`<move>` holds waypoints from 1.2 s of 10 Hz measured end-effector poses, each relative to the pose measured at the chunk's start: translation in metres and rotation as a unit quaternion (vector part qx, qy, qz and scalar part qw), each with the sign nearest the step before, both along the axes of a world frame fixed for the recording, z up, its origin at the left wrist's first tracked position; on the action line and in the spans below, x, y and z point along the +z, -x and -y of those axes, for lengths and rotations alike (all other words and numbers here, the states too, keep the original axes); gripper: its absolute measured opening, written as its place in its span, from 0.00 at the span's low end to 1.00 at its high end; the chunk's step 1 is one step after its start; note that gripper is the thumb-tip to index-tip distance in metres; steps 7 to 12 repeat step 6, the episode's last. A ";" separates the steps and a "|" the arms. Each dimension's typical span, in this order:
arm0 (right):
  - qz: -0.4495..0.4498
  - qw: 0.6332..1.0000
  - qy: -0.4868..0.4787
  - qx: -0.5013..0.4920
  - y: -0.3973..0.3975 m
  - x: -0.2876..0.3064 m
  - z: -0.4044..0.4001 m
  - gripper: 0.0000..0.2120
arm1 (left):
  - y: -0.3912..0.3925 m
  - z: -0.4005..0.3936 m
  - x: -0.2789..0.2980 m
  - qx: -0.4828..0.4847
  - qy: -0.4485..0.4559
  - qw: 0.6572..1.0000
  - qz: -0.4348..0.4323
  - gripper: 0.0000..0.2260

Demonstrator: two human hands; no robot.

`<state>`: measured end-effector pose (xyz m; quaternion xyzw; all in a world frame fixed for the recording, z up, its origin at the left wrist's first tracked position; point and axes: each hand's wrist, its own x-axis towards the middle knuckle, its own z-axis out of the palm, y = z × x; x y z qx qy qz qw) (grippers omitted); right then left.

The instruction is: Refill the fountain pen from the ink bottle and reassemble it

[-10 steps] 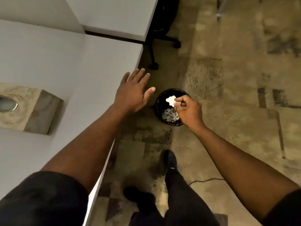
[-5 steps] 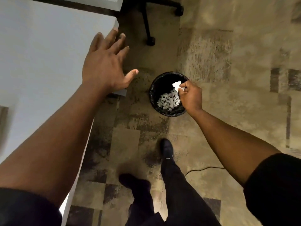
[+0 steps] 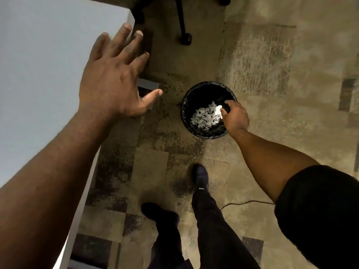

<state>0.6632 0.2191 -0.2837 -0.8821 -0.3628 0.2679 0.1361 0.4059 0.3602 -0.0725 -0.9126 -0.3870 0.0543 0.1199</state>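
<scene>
Worn, patchy carpet [image 3: 272,74] fills the view beside a white counter [image 3: 38,65] cut off at the left edge. No pen or ink bottle shows. Spread flat over the counter's corner, the left hand [image 3: 110,78] has an open, empty grip. Over the rim of a black bin [image 3: 186,105], the right hand [image 3: 236,118] has its grip pinched on a white paper scrap [image 3: 219,109]. Paper bits lie inside. Open floor surrounds the bin; two dark shoes stand near.
</scene>
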 end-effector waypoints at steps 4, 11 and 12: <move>-0.018 0.990 -0.089 0.105 0.037 0.064 0.039 0.16 | 0.000 0.006 0.007 0.025 -0.019 0.998 -0.047 0.40; 0.000 0.963 -0.196 0.187 0.065 0.132 0.052 0.18 | 0.008 0.038 0.022 0.088 0.075 0.992 0.059 0.35; 0.000 0.963 -0.196 0.187 0.065 0.132 0.052 0.18 | 0.008 0.038 0.022 0.088 0.075 0.992 0.059 0.35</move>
